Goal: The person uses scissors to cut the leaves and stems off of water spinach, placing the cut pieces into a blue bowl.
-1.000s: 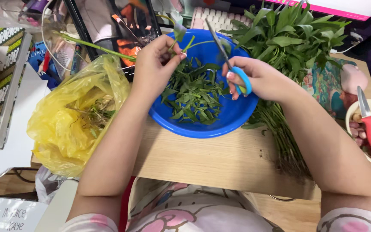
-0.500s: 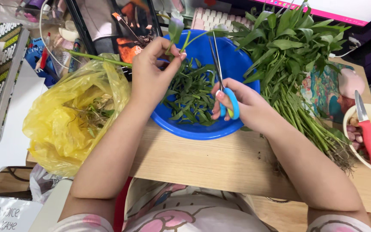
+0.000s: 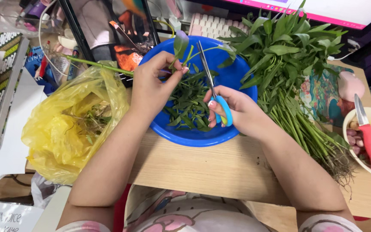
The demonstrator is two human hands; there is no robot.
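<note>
Left hand [image 3: 151, 86] pinches green stem [image 3: 108, 66]; right hand [image 3: 232, 109] grips scissors [image 3: 213, 92].

A crumpled yellow plastic bag [image 3: 71, 124] sits just left of the left hand [image 3: 153, 83]. A pink-edged white screen [image 3: 344, 10] stands beyond the right hand [image 3: 232, 109].

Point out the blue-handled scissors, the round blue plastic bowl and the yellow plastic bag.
blue-handled scissors [image 3: 222, 112]: head view, on the blue finger loop.
round blue plastic bowl [image 3: 237, 73]: head view, on the bare inner wall.
yellow plastic bag [image 3: 50, 137]: head view, on its crumpled front side.
</note>
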